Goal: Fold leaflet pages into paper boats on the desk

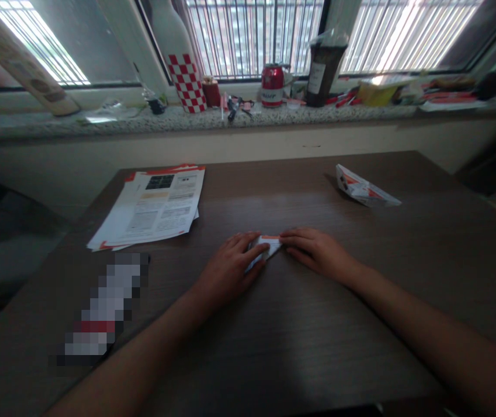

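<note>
A small piece of folded paper point(272, 241), white with an orange strip along its top edge, lies on the brown table in front of me. My left hand point(234, 260) covers its left part, the fingers bent over it and the thumb pressed along the near side. At its right corner, my right hand point(315, 249) pinches the paper with the fingers held together. Much of the paper is hidden under my left hand. Farther back on the right rests a folded paper piece point(363, 188), white with orange print, tilted up off the table.
Printed sheets point(156, 202) lie stacked at the back left. Nearer me is a long pixelated object point(104, 307), its kind unclear. On the stone windowsill point(143, 123) stand a checkered bottle point(187, 81), a red can point(272, 87), a dark drink cup point(323, 72) and clutter.
</note>
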`<action>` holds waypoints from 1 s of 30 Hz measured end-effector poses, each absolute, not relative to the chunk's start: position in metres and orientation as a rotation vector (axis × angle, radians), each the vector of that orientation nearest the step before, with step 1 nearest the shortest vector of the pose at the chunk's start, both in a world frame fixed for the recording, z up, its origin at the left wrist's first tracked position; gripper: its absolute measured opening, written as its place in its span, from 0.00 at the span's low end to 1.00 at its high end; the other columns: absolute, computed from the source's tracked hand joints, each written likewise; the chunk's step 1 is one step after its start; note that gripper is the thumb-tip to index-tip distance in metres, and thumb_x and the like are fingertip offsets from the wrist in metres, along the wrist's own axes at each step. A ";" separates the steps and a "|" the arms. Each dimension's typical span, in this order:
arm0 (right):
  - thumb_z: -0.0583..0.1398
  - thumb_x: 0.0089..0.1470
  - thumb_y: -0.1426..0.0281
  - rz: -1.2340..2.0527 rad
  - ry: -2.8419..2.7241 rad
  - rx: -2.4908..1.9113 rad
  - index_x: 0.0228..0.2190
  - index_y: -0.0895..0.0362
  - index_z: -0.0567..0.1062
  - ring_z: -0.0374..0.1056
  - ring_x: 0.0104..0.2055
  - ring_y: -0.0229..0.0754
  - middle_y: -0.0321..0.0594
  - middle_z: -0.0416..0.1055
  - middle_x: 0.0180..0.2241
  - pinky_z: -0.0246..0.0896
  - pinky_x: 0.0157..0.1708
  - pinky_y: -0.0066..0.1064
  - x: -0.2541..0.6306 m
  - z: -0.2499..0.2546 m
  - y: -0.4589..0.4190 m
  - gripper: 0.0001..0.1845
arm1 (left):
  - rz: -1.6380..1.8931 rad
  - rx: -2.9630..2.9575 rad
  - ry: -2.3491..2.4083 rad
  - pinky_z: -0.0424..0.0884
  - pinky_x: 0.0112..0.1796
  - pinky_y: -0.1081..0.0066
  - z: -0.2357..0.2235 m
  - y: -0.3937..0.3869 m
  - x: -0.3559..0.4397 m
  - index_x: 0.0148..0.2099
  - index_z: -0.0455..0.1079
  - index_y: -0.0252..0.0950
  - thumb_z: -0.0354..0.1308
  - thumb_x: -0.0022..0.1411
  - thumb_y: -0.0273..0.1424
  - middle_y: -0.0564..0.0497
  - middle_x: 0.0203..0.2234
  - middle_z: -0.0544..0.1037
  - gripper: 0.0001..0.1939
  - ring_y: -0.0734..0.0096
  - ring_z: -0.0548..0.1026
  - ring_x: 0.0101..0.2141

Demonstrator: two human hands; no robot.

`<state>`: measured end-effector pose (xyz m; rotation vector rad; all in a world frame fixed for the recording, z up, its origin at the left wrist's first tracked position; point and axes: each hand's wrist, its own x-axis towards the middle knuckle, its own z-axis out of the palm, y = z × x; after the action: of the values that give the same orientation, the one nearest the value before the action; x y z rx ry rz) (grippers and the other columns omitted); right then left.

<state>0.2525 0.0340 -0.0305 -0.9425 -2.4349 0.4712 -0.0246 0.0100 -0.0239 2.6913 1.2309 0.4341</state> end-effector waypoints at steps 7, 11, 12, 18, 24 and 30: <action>0.57 0.70 0.67 0.382 -2.505 -0.959 0.60 0.50 0.75 0.71 0.59 0.53 0.48 0.74 0.59 0.70 0.58 0.50 0.253 -0.029 0.032 0.20 | 0.491 2.646 1.253 0.69 0.60 0.49 -0.024 0.009 -0.022 0.63 0.71 0.41 0.56 0.75 0.34 0.42 0.63 0.70 0.17 0.51 0.70 0.61; 0.56 0.71 0.67 0.349 -2.552 -0.982 0.62 0.53 0.73 0.70 0.61 0.54 0.49 0.72 0.60 0.69 0.59 0.51 0.253 -0.030 0.031 0.21 | 0.531 2.635 1.269 0.72 0.58 0.48 -0.024 0.007 -0.021 0.61 0.72 0.41 0.60 0.71 0.34 0.41 0.60 0.72 0.18 0.50 0.72 0.58; 0.56 0.71 0.67 0.339 -2.557 -0.985 0.62 0.53 0.73 0.69 0.61 0.54 0.50 0.72 0.61 0.68 0.59 0.51 0.252 -0.030 0.030 0.21 | 0.535 2.634 1.270 0.72 0.57 0.48 -0.024 0.006 -0.021 0.61 0.72 0.42 0.61 0.70 0.35 0.41 0.60 0.72 0.19 0.49 0.72 0.58; 0.55 0.72 0.67 0.325 -2.572 -0.991 0.64 0.53 0.71 0.67 0.63 0.54 0.51 0.69 0.63 0.67 0.60 0.51 0.251 -0.029 0.028 0.22 | 0.520 2.621 1.290 0.72 0.56 0.47 -0.020 -0.002 -0.018 0.60 0.72 0.40 0.65 0.67 0.39 0.40 0.57 0.72 0.22 0.47 0.71 0.57; 0.56 0.71 0.66 0.354 -2.581 -0.948 0.64 0.51 0.71 0.67 0.63 0.55 0.52 0.69 0.62 0.67 0.60 0.52 0.259 -0.027 0.025 0.23 | 0.508 2.612 1.275 0.72 0.57 0.47 -0.020 -0.007 -0.013 0.60 0.71 0.39 0.66 0.67 0.38 0.41 0.58 0.71 0.22 0.47 0.69 0.58; 0.57 0.70 0.67 0.310 -2.650 -0.951 0.67 0.50 0.67 0.66 0.64 0.55 0.51 0.68 0.63 0.67 0.61 0.52 0.271 -0.024 0.018 0.26 | 0.494 2.672 1.214 0.72 0.56 0.47 -0.022 -0.010 -0.011 0.67 0.67 0.45 0.63 0.70 0.37 0.43 0.59 0.72 0.25 0.49 0.69 0.57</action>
<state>0.2713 0.0183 -0.0238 -0.9514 -2.6501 0.3097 -0.0112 -0.0096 -0.0222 2.6724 1.2141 0.4940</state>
